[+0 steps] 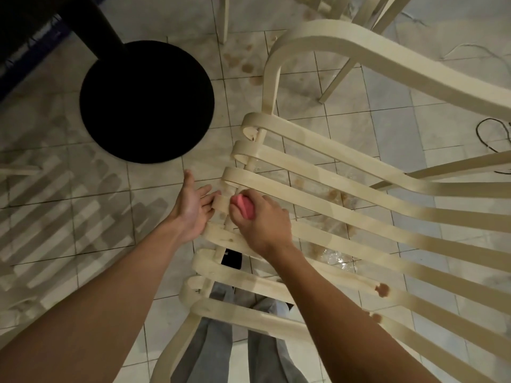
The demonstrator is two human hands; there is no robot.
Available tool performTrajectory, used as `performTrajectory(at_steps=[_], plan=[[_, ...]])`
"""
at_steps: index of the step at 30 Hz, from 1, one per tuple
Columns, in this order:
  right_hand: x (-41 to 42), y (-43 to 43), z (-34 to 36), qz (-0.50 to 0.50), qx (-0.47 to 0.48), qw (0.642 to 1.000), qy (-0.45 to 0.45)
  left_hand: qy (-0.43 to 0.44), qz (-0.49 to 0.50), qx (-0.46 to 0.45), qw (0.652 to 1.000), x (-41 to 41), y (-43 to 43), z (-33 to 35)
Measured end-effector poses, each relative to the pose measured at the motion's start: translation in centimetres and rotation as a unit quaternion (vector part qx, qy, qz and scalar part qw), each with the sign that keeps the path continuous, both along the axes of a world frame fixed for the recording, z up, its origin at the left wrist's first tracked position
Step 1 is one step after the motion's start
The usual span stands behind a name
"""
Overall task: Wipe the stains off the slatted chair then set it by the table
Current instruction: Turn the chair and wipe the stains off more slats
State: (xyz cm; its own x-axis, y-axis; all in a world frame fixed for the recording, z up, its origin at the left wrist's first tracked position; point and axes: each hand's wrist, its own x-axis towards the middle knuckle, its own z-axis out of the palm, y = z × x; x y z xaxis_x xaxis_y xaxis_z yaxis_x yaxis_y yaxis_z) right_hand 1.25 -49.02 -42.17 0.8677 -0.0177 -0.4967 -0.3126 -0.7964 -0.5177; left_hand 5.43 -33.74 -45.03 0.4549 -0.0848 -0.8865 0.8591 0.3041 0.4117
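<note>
Dead centre and out to 3 o'clock, the slatted chair (304,161) stands on the tiled floor, its curled slat ends pointing towards 9. Wiping is the step in hand; the carry to the bench has not begun.

The right hand (262,222) comes in from 5 o'clock, knuckles up, fingers curled tight round a pink sponge (243,206) pressed onto a slat end. The left hand (190,208) reaches from 7 o'clock, palm showing, thumb splayed wide. Its fingers are loosely straight and touch the same slat's tip — steadying it, gripping nothing.

A brown stain (382,289) sits on a nearer slat at 4 o'clock, so the sponge will probably need to go there next, rubbed firmly along the slat. The bench's round black base (146,100) lies at 10 o'clock — near the chair, not touching it.
</note>
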Motion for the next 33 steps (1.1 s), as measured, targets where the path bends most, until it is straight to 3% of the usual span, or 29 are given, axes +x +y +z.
performTrajectory(at_steps=[10,25,33], plan=[[-3.3,-6.2,-0.9,-0.021,-0.036,0.999,-0.023,-0.002,-0.011,0.013,1.0,0.0,-0.3,-0.2],[1.8,5.5,-0.7,0.041,-0.064,0.997,0.015,-0.014,-0.055,-0.011,0.998,-0.4,0.2,-0.5],[-1.5,-1.3,-0.5,0.019,0.0,1.0,-0.024,-0.038,-0.082,0.104,0.99,-0.3,-1.4,0.8]])
